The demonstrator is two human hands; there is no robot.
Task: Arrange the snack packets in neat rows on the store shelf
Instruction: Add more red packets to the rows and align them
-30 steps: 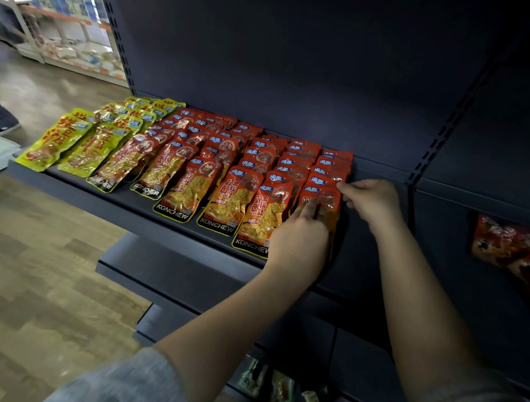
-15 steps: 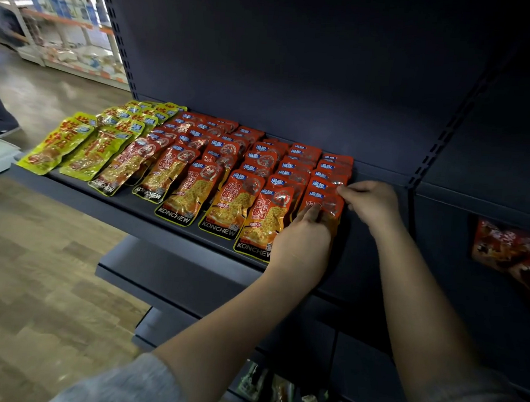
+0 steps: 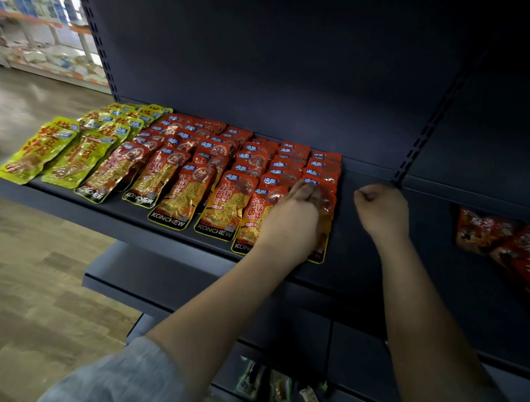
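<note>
several rows of red packets & yellow packets laid neat on shelf. left hand presses rightmost front packet, fingers flat. right hand fisted, empty. shelf's rt part bare; loose packets below unplaced.

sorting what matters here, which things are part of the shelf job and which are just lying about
Job: red snack packets, yellow snack packets, shelf, left hand on the rightmost row, right hand.

Lying about: red bags in the next bay, loose packets lower down.

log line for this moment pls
left hand on rightmost red packet row | right hand fisted, empty, over bare shelf
</note>
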